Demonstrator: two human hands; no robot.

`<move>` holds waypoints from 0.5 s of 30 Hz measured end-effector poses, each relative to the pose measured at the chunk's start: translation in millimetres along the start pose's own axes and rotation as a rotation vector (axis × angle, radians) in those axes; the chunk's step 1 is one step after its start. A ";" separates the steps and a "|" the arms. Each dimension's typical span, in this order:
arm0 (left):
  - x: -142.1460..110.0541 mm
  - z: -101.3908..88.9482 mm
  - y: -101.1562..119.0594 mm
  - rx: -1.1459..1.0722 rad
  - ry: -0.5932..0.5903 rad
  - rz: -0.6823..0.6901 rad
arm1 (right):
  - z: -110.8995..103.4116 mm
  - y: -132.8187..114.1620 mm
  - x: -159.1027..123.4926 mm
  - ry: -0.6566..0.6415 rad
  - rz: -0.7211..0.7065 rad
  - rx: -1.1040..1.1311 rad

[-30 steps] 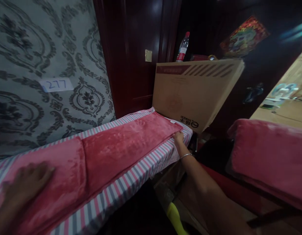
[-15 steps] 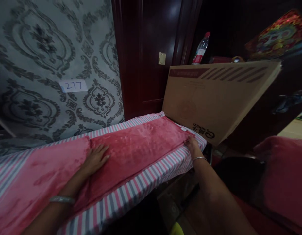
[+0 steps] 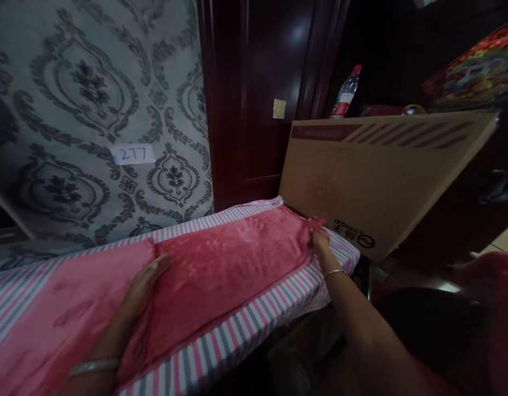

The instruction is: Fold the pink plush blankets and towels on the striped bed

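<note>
A long pink plush cloth [image 3: 233,264] lies spread over a striped sheet [image 3: 221,335], its left part folded over in a lighter layer. At the cloth's far right end, my right hand [image 3: 319,240] is closed on the edge and lifts it a little, bunching the corner. My left hand [image 3: 144,283] rests on its side along the fold line, fingers stretched out and holding nothing. Part of the left hand's underside is hidden.
A large cardboard box [image 3: 361,170] leans beyond the right end, with a plastic bottle [image 3: 346,93] behind it. A dark red door [image 3: 258,71] and patterned wallpaper [image 3: 163,93] stand at the back. A black seat [image 3: 427,324] is at lower right.
My right hand has raised and pulled the cloth's right edge inward. My left hand has turned from lying flat onto its side and shifted slightly left. The view has tilted a little.
</note>
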State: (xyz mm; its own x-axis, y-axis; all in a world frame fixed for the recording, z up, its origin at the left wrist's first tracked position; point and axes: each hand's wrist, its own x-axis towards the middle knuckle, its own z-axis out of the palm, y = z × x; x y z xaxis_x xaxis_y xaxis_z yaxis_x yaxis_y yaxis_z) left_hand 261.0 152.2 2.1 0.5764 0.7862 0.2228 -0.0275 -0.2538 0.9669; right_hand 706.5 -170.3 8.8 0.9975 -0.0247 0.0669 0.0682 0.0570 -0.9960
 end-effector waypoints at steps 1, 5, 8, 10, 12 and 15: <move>0.1 -3.0 0.5 -0.136 0.031 -0.027 | 9.7 -8.2 -4.7 -0.042 -0.039 -0.059; 1.8 -7.7 1.1 -0.451 0.069 -0.108 | 48.0 -37.6 -42.8 -0.244 -0.280 -0.244; 3.0 -5.7 0.8 -0.480 0.074 -0.122 | 63.8 -42.6 -92.0 -0.416 -0.430 -0.336; 2.8 -4.0 0.5 -0.482 0.073 -0.109 | 64.4 -35.2 -128.0 -0.532 -0.513 -0.388; 1.4 -2.8 0.6 -0.479 0.079 -0.093 | 58.7 -22.0 -159.6 -0.681 -0.628 -0.459; -2.6 -2.0 1.5 -0.432 0.075 -0.072 | 46.0 -0.1 -189.3 -0.885 -0.725 -0.556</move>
State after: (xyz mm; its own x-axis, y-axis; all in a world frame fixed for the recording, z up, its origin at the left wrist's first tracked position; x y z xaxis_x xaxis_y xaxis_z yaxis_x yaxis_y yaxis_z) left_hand 257.8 150.8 3.3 0.5288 0.8361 0.1459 -0.3376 0.0495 0.9400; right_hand 518.7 -119.7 -1.0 0.4230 0.8098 0.4067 0.7977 -0.1199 -0.5910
